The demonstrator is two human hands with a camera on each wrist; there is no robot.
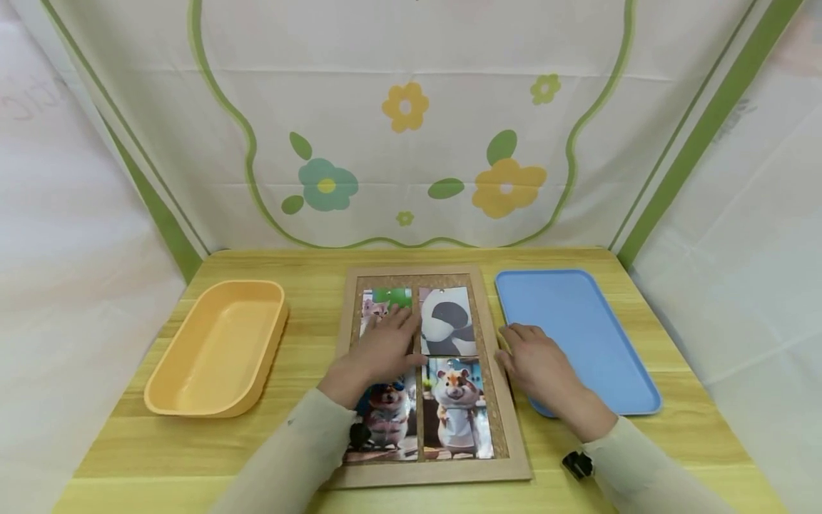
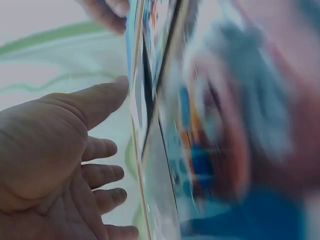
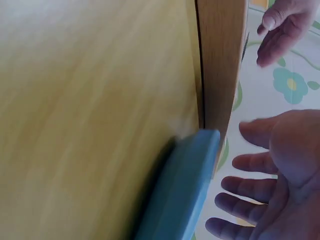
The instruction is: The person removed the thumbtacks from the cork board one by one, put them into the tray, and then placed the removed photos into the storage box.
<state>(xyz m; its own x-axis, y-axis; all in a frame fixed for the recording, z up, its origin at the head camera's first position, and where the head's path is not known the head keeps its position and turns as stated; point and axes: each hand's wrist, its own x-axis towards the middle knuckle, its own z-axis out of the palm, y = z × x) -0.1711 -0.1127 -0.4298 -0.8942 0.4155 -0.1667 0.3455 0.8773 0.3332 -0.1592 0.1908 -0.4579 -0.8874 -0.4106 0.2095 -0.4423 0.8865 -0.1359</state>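
Note:
A wood-framed cork board (image 1: 437,474) lies flat on the table, with several picture cards pinned to it. My left hand (image 1: 382,350) is over its left half, fingers loosely spread, partly covering a kitten card (image 1: 374,308) and a furry-animal card (image 1: 388,425). A black-and-white card (image 1: 447,323), possibly a panda's back, and a hamster card (image 1: 457,407) are on the right half. In the left wrist view the palm (image 2: 45,140) holds nothing. My right hand (image 1: 539,364) hovers between the board's right edge and the blue tray, its relaxed fingers (image 3: 250,187) holding nothing.
A blue tray (image 1: 578,321) lies at the right, partly beneath the right hand. On the left stands a deep yellow tub (image 1: 218,350). Flowered white cloth (image 1: 404,164) hangs behind the wood-grain table (image 1: 315,285), with more cloth on both sides.

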